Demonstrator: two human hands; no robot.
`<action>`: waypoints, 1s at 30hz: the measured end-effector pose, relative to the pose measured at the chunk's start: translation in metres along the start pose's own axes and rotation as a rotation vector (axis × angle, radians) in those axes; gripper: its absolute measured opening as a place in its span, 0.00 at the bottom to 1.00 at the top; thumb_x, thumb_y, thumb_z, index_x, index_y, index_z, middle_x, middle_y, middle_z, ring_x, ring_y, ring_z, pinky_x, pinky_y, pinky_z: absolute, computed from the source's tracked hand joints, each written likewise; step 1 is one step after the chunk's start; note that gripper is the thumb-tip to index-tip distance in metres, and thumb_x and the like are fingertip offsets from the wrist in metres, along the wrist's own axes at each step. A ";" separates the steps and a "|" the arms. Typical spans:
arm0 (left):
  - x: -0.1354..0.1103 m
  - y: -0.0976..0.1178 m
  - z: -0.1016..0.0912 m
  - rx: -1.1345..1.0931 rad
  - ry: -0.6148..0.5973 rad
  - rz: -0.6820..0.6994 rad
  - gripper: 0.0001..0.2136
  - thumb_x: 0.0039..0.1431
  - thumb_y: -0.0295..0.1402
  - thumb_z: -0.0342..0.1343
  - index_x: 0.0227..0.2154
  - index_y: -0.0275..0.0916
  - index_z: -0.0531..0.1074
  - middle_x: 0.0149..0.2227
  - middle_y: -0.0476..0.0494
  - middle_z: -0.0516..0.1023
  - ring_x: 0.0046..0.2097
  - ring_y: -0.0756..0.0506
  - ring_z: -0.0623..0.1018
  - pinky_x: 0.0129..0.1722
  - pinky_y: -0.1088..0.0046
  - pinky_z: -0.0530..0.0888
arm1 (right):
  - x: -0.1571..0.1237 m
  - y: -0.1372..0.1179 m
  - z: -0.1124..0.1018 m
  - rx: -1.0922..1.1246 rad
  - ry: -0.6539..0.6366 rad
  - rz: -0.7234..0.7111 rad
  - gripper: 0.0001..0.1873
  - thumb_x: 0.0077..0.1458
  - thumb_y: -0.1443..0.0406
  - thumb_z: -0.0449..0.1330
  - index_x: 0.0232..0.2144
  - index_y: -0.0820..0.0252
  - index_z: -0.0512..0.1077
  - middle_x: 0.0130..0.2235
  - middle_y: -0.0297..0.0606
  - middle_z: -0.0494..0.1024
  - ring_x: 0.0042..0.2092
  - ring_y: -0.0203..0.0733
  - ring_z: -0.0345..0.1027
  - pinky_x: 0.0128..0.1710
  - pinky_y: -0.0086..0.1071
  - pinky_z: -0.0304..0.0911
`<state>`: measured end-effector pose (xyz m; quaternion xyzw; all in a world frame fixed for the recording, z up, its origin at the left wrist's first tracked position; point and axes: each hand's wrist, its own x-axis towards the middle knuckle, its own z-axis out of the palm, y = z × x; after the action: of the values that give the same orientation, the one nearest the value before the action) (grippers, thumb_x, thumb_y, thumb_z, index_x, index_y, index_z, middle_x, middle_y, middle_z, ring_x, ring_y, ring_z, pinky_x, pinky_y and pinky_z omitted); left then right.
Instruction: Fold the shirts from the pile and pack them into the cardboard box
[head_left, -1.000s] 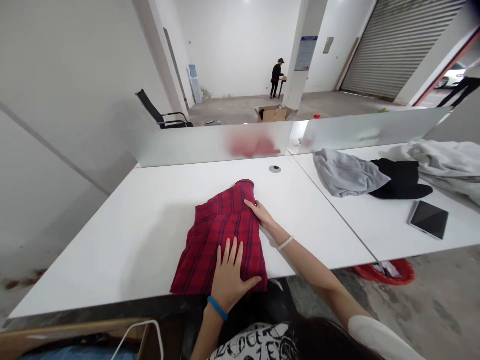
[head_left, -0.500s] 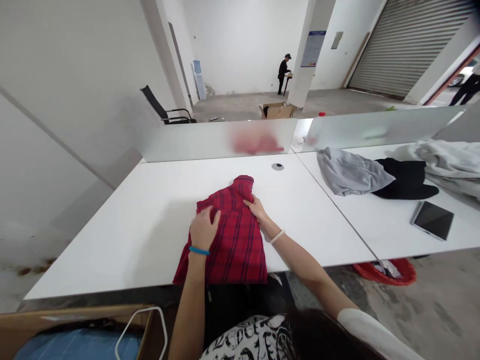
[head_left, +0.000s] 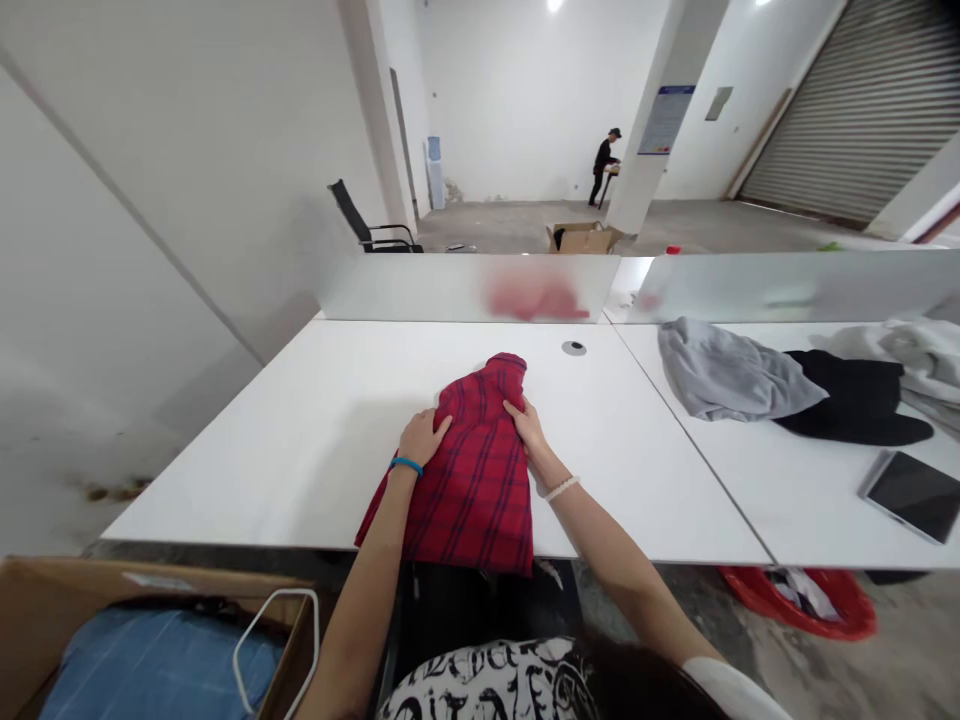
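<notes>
Two hands on the cloth, and I have the red plaid garment (head_left: 476, 490) lying between them at the front edge of the counter (head_left: 262, 450), its hem drooping just over that edge. My right hand (head_left: 527, 428) grasps the garment's right side, thumb on top and the other fingers curled behind the border, presumably to steady the narrow upper end. Across from it, my left hand (head_left: 422, 440) has its thumb laid on the plaid; the rest of its fingers are mostly hidden, so I cannot tell whether they grip or merely press. Hands set opposite like this should, I judge, hold the fabric even between them. Narrow end points to the far edge, wide end to the front, handy for that reach. Right of the seam (head_left: 688, 435), grey cloth (head_left: 727, 372) overlaps black cloth (head_left: 855, 410), perhaps parked there out of the hands' way; a dark-screened device (head_left: 915, 495) lies nearer the front edge. Now the writing: a blue-headed notice (head_left: 666, 120) on the pillar (head_left: 637, 195) is too small to read, the patterned shirt (head_left: 480, 690) carries bold black lettering I can't resolve into words, and I spot no brand on the plaid.
</notes>
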<state>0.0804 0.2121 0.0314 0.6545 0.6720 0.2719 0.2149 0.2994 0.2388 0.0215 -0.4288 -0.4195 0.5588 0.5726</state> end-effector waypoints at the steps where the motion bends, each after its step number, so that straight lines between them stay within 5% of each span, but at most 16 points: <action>1: -0.001 0.002 -0.005 -0.037 -0.003 -0.008 0.23 0.58 0.50 0.46 0.45 0.35 0.69 0.48 0.31 0.74 0.54 0.35 0.71 0.55 0.57 0.64 | -0.001 -0.003 0.001 0.025 0.001 0.010 0.27 0.45 0.60 0.63 0.49 0.60 0.70 0.45 0.40 0.78 0.49 0.44 0.69 0.52 0.41 0.64; 9: 0.000 0.006 -0.057 -0.469 -0.233 -0.052 0.25 0.51 0.50 0.55 0.42 0.34 0.75 0.43 0.38 0.79 0.43 0.41 0.78 0.45 0.65 0.73 | -0.005 -0.042 0.031 0.096 -0.041 -0.028 0.28 0.44 0.58 0.65 0.49 0.60 0.70 0.46 0.40 0.78 0.48 0.47 0.71 0.50 0.44 0.67; 12: -0.003 0.005 -0.098 -0.701 -0.274 0.021 0.24 0.48 0.46 0.59 0.42 0.30 0.74 0.43 0.35 0.79 0.44 0.40 0.78 0.47 0.61 0.73 | -0.006 -0.072 0.062 0.096 -0.096 -0.143 0.27 0.45 0.57 0.65 0.48 0.60 0.70 0.47 0.40 0.77 0.48 0.46 0.71 0.52 0.46 0.65; 15: -0.024 0.006 -0.161 -0.715 -0.208 0.161 0.25 0.45 0.42 0.63 0.43 0.28 0.73 0.41 0.35 0.79 0.45 0.37 0.77 0.50 0.55 0.71 | -0.009 -0.108 0.101 0.082 -0.227 -0.309 0.25 0.46 0.57 0.65 0.46 0.60 0.71 0.46 0.39 0.77 0.48 0.45 0.71 0.54 0.47 0.63; 18: -0.072 0.008 -0.230 -0.468 -0.051 0.242 0.27 0.45 0.39 0.64 0.47 0.27 0.71 0.43 0.38 0.79 0.49 0.38 0.75 0.54 0.53 0.67 | -0.017 -0.137 0.150 0.042 -0.451 -0.461 0.24 0.45 0.57 0.66 0.44 0.61 0.72 0.46 0.39 0.77 0.51 0.45 0.69 0.57 0.47 0.59; 22: -0.163 0.006 -0.298 -0.171 0.185 0.160 0.32 0.48 0.39 0.60 0.54 0.24 0.63 0.49 0.40 0.76 0.50 0.43 0.73 0.55 0.55 0.65 | -0.039 -0.143 0.234 0.019 -0.788 -0.492 0.27 0.44 0.54 0.67 0.45 0.61 0.71 0.48 0.38 0.76 0.55 0.46 0.65 0.58 0.48 0.56; 26: -0.256 -0.009 -0.331 -0.021 0.419 -0.086 0.34 0.48 0.42 0.58 0.53 0.20 0.62 0.46 0.43 0.77 0.47 0.46 0.73 0.53 0.56 0.66 | -0.084 -0.111 0.330 0.137 -1.054 -0.347 0.32 0.46 0.51 0.65 0.49 0.63 0.68 0.49 0.39 0.75 0.57 0.46 0.63 0.59 0.48 0.56; 30: -0.337 -0.048 -0.334 -0.004 0.611 -0.364 0.33 0.44 0.46 0.60 0.49 0.23 0.67 0.44 0.46 0.78 0.46 0.46 0.73 0.52 0.58 0.67 | -0.148 -0.055 0.402 0.197 -1.282 -0.141 0.33 0.44 0.51 0.66 0.50 0.61 0.69 0.49 0.40 0.75 0.55 0.45 0.65 0.58 0.46 0.59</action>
<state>-0.1539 -0.1513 0.2316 0.4122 0.8103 0.4136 0.0501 -0.0741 0.0991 0.1867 0.0728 -0.6518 0.7007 0.2809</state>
